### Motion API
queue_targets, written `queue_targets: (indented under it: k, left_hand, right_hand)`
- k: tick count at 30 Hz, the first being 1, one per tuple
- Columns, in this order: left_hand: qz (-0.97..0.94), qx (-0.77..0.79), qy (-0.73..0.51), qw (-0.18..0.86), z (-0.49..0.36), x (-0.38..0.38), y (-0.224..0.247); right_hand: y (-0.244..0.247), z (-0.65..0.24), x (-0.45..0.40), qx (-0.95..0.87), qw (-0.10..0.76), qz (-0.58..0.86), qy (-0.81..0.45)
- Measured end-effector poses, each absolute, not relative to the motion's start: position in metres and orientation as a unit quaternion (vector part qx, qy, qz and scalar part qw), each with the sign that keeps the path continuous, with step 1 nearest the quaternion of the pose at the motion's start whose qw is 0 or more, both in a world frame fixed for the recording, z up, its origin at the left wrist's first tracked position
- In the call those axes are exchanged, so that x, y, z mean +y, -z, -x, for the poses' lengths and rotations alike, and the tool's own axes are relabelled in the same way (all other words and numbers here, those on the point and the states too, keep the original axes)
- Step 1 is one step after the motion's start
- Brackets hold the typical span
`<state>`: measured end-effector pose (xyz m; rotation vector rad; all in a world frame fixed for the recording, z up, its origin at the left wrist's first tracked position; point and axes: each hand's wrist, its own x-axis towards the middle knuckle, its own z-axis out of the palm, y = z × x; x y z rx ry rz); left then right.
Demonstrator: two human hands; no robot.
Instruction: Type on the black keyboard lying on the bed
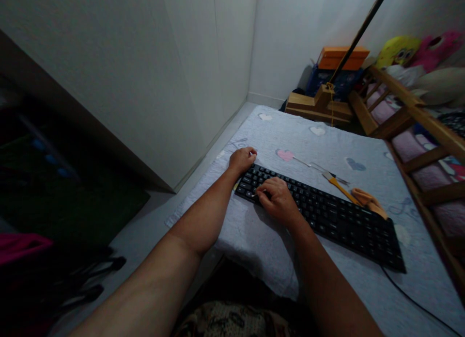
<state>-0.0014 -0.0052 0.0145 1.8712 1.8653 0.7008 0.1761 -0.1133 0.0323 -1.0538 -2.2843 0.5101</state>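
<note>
A black computer keyboard lies at a slant on the cloth-covered surface. My left hand is at its far left corner, fingers curled over the edge and gripping it. Above the left-hand keys, my right hand is closed in a pinch. A small white tip, like that of a cotton swab, sticks out from its fingers and points at the lower left keys. Behind the keyboard lie a yellow-handled brush, thin metal tools and a folded orange-brown cloth.
The light cloth has a heart pattern. The keyboard cable runs off to the lower right. A wooden railing borders the right side. At the back stand a wooden base with a pole and an orange box. A pale cabinet rises at left.
</note>
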Motion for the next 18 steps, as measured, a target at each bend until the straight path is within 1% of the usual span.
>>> queue_targets:
  k: [7, 18]
  left_hand:
    - [-0.670, 0.669, -0.247, 0.204, 0.001, -0.006, -0.016]
    - [-0.670, 0.667, -0.252, 0.206, 0.001, -0.005, -0.015]
  right_hand:
    - [-0.029, -0.178, -0.110, -0.843, 0.293, 0.413, -0.180]
    - [-0.034, -0.187, -0.110, -0.848, 0.270, 0.417, -0.183]
